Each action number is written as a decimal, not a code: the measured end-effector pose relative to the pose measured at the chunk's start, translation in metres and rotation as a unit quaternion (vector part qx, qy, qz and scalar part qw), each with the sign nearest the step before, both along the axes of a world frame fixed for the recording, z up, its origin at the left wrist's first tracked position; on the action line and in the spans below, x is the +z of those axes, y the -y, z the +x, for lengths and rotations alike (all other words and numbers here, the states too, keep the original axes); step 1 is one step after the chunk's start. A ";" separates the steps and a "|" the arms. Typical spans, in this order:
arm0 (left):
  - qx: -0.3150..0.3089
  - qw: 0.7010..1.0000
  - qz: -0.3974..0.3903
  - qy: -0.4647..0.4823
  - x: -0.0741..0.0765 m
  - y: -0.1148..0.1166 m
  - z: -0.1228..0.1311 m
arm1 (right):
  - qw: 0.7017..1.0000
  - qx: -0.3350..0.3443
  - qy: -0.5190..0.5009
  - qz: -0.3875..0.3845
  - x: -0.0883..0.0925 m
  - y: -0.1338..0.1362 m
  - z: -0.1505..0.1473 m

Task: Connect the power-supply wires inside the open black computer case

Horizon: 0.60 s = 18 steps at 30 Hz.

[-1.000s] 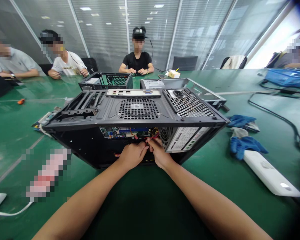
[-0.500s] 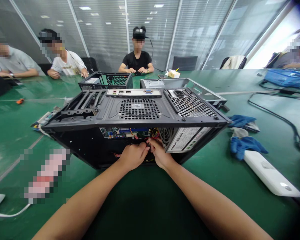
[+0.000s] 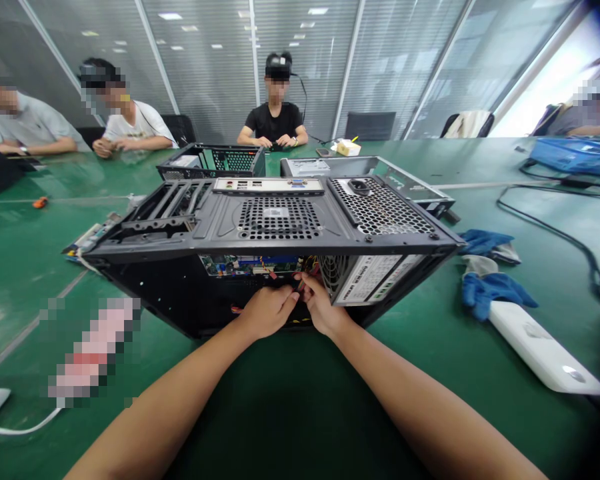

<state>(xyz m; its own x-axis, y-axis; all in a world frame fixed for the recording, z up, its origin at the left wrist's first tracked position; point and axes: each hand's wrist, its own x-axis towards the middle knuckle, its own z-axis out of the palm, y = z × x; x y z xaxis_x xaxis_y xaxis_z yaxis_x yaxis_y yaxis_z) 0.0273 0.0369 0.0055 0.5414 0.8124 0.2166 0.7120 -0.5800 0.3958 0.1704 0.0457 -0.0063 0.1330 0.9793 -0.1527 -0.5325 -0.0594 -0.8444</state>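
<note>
A black computer case [image 3: 215, 230] stands on the green table with its open side towards me. Inside it are a green circuit board [image 3: 240, 265] and, at the right, a power supply [image 3: 375, 280] with a white label. My left hand [image 3: 267, 310] is at the opening, its fingers closed on something small and dark that I cannot make out. Close beside it, my right hand [image 3: 323, 307] pinches near thin cables in front of the power supply; what lies between its fingertips is too small to name.
Two more open cases [image 3: 210, 160] [image 3: 410, 183] stand behind. Blue gloves [image 3: 495, 290] and a white power bank-like block [image 3: 545, 347] lie at the right, near black cables [image 3: 555, 227]. A blue basket [image 3: 575, 157] is far right. Several people sit around the table.
My right hand's fingers have shifted slightly at the cables, while my left hand has barely moved. A person at the left has brought their hands together.
</note>
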 end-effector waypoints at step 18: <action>0.067 0.986 0.029 -0.147 0.006 0.002 0.003 | 0.997 0.008 0.060 0.041 -0.007 0.000 -0.003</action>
